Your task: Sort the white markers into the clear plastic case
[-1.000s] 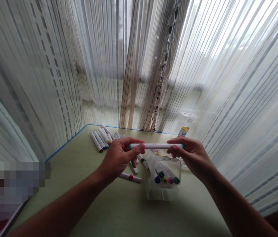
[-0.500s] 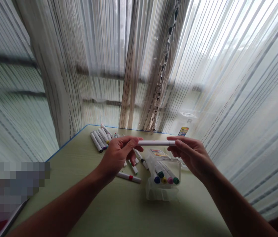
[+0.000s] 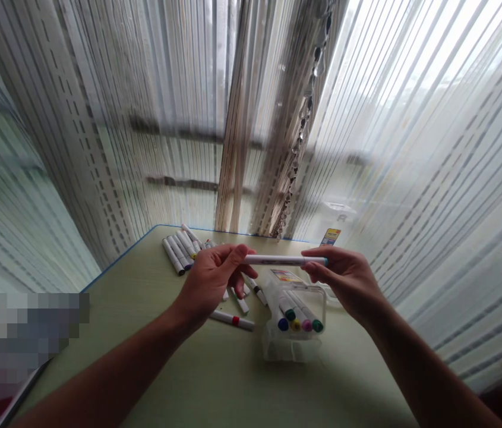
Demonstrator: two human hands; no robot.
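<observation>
A white marker (image 3: 275, 260) with a light-blue end is held level above the table. My left hand (image 3: 215, 270) is closed on its left end, thumb on top. At the other end, my right hand (image 3: 344, 267) pinches the marker near its blue tip between thumb and fingers. Below and between the hands stands a clear plastic case (image 3: 272, 342), with several markers (image 3: 306, 324) inside showing blue, green, yellow and pink ends. Under my left hand lies a white marker with a red band (image 3: 235, 321).
Several loose markers (image 3: 179, 252) lie on the green table (image 3: 215, 380) at the back left. Behind the right hand is a clear container (image 3: 337, 220) with a yellow label. Striped string curtains (image 3: 179, 148) hang beyond the table's blue edge.
The fingers of my right hand have shifted on the marker, the thumb moving lower and left. The marker's light-blue end and some print on its barrel now show. My left hand is nearly still.
</observation>
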